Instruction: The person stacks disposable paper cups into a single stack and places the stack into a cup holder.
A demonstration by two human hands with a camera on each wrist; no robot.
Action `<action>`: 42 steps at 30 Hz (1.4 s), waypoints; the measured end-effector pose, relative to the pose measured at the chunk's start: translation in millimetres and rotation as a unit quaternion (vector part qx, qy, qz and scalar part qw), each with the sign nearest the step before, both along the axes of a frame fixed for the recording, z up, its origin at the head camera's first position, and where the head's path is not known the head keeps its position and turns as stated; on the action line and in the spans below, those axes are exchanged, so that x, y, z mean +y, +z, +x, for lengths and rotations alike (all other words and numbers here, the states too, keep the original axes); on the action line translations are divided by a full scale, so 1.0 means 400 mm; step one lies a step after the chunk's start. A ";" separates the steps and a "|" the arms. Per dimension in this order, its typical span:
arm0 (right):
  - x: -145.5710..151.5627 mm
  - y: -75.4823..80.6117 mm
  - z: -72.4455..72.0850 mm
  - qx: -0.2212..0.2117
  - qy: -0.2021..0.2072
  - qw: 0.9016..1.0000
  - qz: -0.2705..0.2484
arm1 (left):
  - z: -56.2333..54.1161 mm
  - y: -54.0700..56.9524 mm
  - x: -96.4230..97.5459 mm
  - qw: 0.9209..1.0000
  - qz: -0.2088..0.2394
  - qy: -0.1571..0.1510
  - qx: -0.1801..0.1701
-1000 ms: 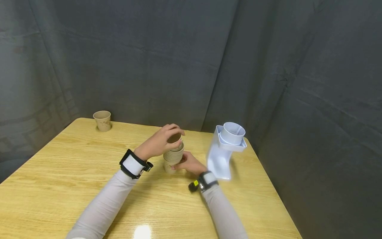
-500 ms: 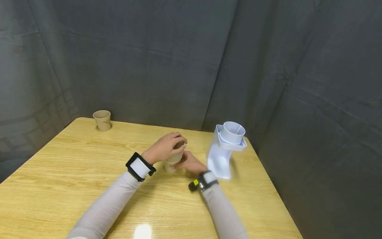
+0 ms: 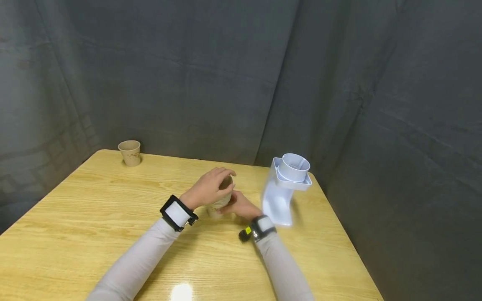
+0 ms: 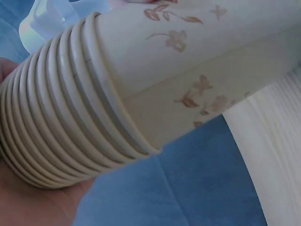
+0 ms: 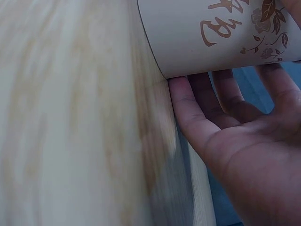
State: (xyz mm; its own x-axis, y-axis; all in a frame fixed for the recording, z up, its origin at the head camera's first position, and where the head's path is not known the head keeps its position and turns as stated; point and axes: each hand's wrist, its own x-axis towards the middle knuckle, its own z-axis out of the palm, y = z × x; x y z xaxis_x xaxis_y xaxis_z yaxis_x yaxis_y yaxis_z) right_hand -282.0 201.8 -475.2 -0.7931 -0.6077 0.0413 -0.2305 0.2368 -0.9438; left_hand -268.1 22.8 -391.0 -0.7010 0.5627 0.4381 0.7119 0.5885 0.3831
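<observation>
A stack of beige paper cups (image 3: 214, 212) with brown flower prints stands upright on the table, between both hands. My left hand (image 3: 208, 188) grips the top from the left, its fingers and thumb curled round the upper rims. Tightly nested rims (image 4: 51, 108) and the printed wall of the lowest cup fill the left wrist view. Lower down, my right hand (image 3: 242, 205) holds the stack from the right. The right wrist view has its fingers (image 5: 193, 110) against the cup wall near the base, right at the tabletop. The left hand hides part of the stack's mouth.
One single paper cup (image 3: 131, 155) stands at the table's back left corner. A white plastic holder (image 3: 278, 202) with a round ring (image 3: 293, 168) on top is just right of the right hand. Dark grey cloth (image 3: 180, 83) hangs behind the wooden table (image 3: 94, 209).
My left hand has come down and slightly right, lowering a cup into the top of the stack. The right hand has stayed in place round the lower part.
</observation>
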 end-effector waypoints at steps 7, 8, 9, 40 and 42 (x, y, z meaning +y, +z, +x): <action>0.006 -0.004 0.006 -0.014 0.009 1.000 -0.017 | -0.016 -0.025 -0.044 0.990 0.101 -0.060 -0.083; 0.006 -0.004 0.008 -0.012 0.007 1.000 -0.014 | -0.021 -0.031 -0.058 0.985 0.120 -0.072 -0.097; 0.004 -0.004 0.010 -0.011 0.007 1.000 -0.011 | -0.025 -0.039 -0.076 0.981 0.137 -0.083 -0.110; 0.045 0.009 0.075 -0.032 -0.003 0.999 -0.031 | -0.245 -0.128 -0.594 0.951 0.055 0.301 -0.030; 0.048 0.010 0.080 -0.030 0.001 0.999 -0.032 | -0.249 -0.127 -0.602 0.948 0.053 0.312 -0.035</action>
State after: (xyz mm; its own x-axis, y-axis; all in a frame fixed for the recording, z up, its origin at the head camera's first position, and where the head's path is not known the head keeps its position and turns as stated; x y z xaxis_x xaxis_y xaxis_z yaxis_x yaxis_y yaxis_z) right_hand -250.2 221.1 -471.2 -0.7937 -0.6074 0.0337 -0.1745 0.1743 -0.9691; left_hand -367.9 -218.0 -441.9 -0.9122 -0.0169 0.4095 0.2078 0.8422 0.4975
